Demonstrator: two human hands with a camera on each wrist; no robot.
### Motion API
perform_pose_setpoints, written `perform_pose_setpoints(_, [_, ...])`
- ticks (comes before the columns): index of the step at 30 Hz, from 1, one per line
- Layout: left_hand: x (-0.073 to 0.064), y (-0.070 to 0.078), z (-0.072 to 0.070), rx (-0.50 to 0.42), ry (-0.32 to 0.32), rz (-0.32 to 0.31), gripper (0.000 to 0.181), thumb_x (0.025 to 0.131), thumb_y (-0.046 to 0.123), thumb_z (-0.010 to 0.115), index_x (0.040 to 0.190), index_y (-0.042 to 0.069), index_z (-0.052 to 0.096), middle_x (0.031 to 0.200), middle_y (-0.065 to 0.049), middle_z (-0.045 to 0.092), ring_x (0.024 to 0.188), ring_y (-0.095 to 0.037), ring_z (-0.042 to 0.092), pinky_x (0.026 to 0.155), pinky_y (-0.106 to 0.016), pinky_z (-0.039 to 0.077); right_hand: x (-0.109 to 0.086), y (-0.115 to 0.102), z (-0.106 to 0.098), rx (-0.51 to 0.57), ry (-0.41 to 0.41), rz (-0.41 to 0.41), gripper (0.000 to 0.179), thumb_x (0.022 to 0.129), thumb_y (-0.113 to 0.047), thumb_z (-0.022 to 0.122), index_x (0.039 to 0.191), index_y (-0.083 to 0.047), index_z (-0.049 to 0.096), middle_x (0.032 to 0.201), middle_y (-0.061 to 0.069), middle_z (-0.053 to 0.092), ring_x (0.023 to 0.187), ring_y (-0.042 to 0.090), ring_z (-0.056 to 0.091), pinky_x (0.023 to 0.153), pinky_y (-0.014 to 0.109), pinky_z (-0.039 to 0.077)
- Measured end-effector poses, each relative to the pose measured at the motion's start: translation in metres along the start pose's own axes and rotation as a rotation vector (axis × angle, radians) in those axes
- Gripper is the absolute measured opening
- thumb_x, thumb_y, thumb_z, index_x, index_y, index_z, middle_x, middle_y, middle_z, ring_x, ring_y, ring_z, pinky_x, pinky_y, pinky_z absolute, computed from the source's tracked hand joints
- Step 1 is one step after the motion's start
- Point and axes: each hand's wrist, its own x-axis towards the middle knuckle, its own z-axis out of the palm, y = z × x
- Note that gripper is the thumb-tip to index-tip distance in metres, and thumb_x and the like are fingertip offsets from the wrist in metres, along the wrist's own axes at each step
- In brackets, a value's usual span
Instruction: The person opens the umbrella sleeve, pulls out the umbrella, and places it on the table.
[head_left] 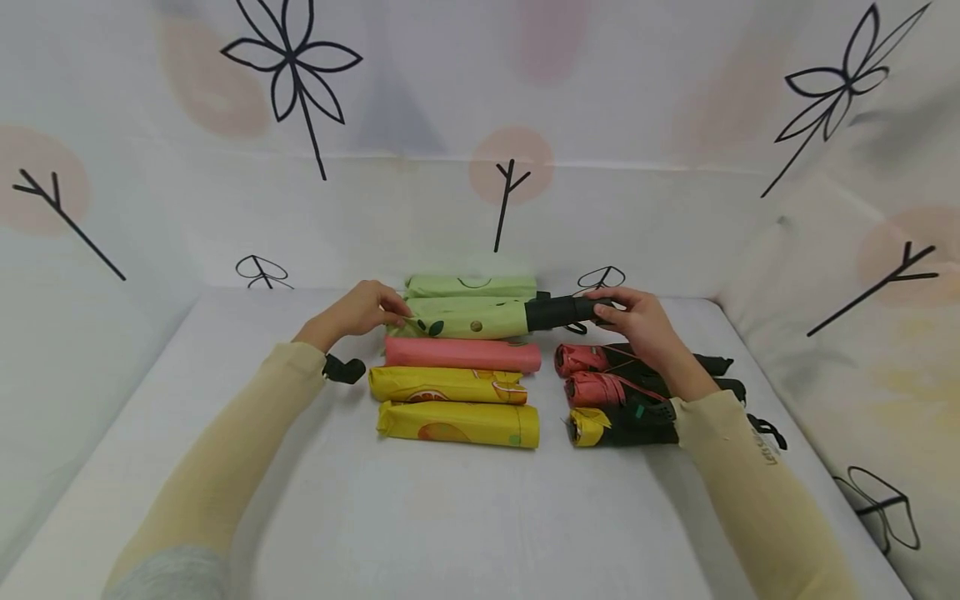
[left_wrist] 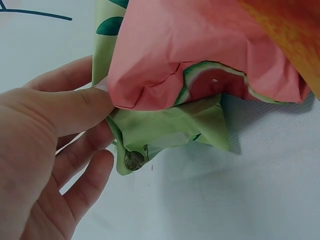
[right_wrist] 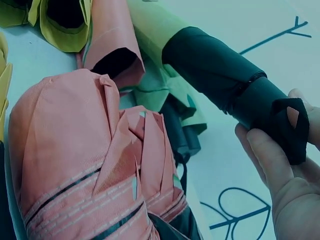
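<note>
A light green sleeve (head_left: 495, 320) with a leaf print lies crosswise toward the back of the table, and a folded black umbrella (head_left: 551, 313) sticks out of its right end. My right hand (head_left: 637, 321) grips the umbrella's handle end; a black wrist loop (right_wrist: 300, 112) shows by the fingers in the right wrist view. At the sleeve's other end, my left hand (head_left: 363, 308) pinches the green fabric (left_wrist: 170, 122) between thumb and fingers. How far the umbrella reaches inside is hidden.
Behind lies another green sleeve (head_left: 468, 287). In front are a pink sleeve (head_left: 461, 354), a yellow sleeve with orange slices (head_left: 442, 386) and another yellow sleeve (head_left: 465, 425). Two pink folded umbrellas (head_left: 579, 360) (head_left: 596, 389) and a yellow one (head_left: 588, 427) lie beneath my right forearm.
</note>
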Motion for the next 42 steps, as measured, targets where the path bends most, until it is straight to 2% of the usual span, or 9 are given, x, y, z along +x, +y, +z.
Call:
perform_pose_setpoints(10, [-0.001,-0.001,0.002,-0.01,0.005,-0.013,0.015,0.092,0.009,0.073,0.106,0.008,0.078,0.102,-0.005,0.073,0.095,-0.024,0.067,0.085,-0.045,0.053,-0.004,-0.001,-0.008,0.05,0.016,0.0,0.033,0.1,-0.009,0.061,0.129,0.007,0.06,0.129,0.01,0.049,0.105,0.01,0.062,0.087,0.025,0.053])
perform_pose_setpoints(18, [0.0,-0.001,0.002,-0.007,0.002,-0.011,0.014,0.093,0.009,0.072,0.106,0.008,0.078,0.103,-0.004,0.073,0.095,-0.024,0.067,0.085,-0.045,0.053,-0.005,0.001,-0.016,0.151,0.021,-0.005,0.028,0.099,-0.009,0.063,0.124,0.004,0.065,0.122,0.008,0.053,0.104,0.012,0.063,0.088,0.027,0.053])
perform_pose_setpoints(27, [0.003,-0.002,0.002,-0.004,-0.004,0.004,0.016,0.091,0.01,0.073,0.106,0.008,0.077,0.104,-0.005,0.073,0.095,-0.024,0.067,0.085,-0.044,0.053,-0.008,0.004,-0.024,0.18,0.023,-0.015,0.027,0.099,-0.009,0.063,0.123,0.002,0.067,0.122,0.007,0.052,0.103,0.013,0.062,0.086,0.027,0.054])
perform_pose_setpoints(36, [0.003,0.0,0.001,-0.01,-0.001,-0.014,0.014,0.091,0.01,0.073,0.104,0.009,0.078,0.103,-0.004,0.073,0.094,-0.023,0.066,0.085,-0.044,0.053,-0.011,0.002,-0.03,0.191,0.034,-0.02,0.03,0.098,-0.009,0.064,0.125,0.004,0.066,0.123,0.006,0.053,0.103,0.012,0.063,0.084,0.027,0.055])
perform_pose_setpoints(42, [0.002,0.002,0.0,-0.013,-0.003,-0.015,0.014,0.092,0.009,0.073,0.105,0.009,0.078,0.103,-0.004,0.072,0.094,-0.023,0.066,0.084,-0.044,0.053,-0.015,0.003,-0.034,0.225,0.031,-0.042,0.024,0.098,-0.007,0.064,0.12,-0.001,0.07,0.121,0.005,0.055,0.103,0.012,0.064,0.083,0.026,0.055])
